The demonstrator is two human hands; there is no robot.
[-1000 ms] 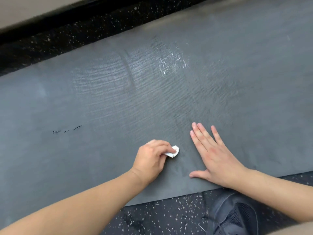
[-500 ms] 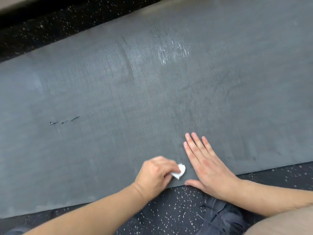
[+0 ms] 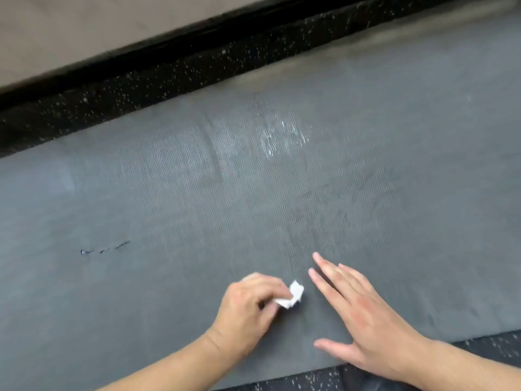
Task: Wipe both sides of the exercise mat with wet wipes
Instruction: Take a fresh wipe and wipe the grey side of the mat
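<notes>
Grey exercise mat (image 3: 197,207) lies flat on speckled black floor (image 3: 141,88), filling most of the view. Left hand (image 3: 248,311) near the mat's near edge, fingers curled, pinching a crumpled white wet wipe (image 3: 294,297) against the mat. Right hand (image 3: 363,320) just right of it, palm down on the mat, fingers straight and slightly apart, thumb out left. Wet shiny patch (image 3: 284,134) farther up the mat.

I see my left hand (image 3: 248,309) pinching a crumpled white wet wipe (image 3: 293,298) on the grey exercise mat (image 3: 169,198), with my right hand (image 3: 363,320) flat just beside it.
</notes>
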